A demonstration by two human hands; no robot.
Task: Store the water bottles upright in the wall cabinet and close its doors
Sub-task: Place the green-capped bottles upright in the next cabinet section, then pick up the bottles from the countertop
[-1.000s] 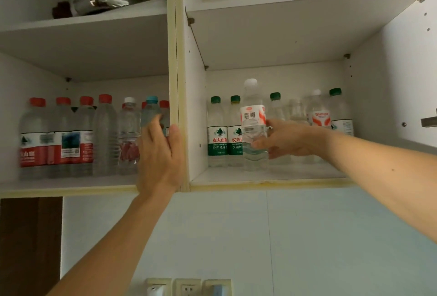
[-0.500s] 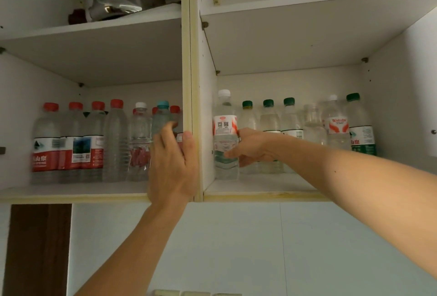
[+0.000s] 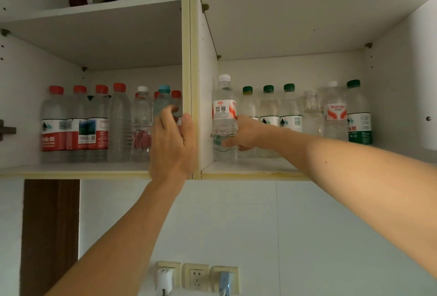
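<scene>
Water bottles fill the lower shelf of the wall cabinet [image 3: 191,71], and the white-capped one [image 3: 224,118] in the right hand [image 3: 246,133] has travelled sideways since a second ago: then it stood in front of the green-capped row, mid-shelf; half a second ago it was near the divider; now it stands upright at the far left of the right compartment, just beside the divider panel, its base seemingly on the shelf. The right hand's fingers curl round its lower body, so it is not yet released. The left hand [image 3: 172,139] has stayed at the divider's front edge, thumb on the edge and fingers loosely curled round the blue-capped bottle [image 3: 163,101] at the right end of the left compartment.

By the look of it, this placement is nearly done; letting go, withdrawing both arms and shutting the doors remain. No doors show in the view.

The held bottle's label is white and orange-red with two QR codes; its text is too small to read. A like bottle [image 3: 334,111] further right carries red lettering, blurred. The green-labelled bottle [image 3: 359,116] shows "山泉" and "水". The red-labelled bottles [image 3: 54,125] on the left show "山泉" too.
</scene>
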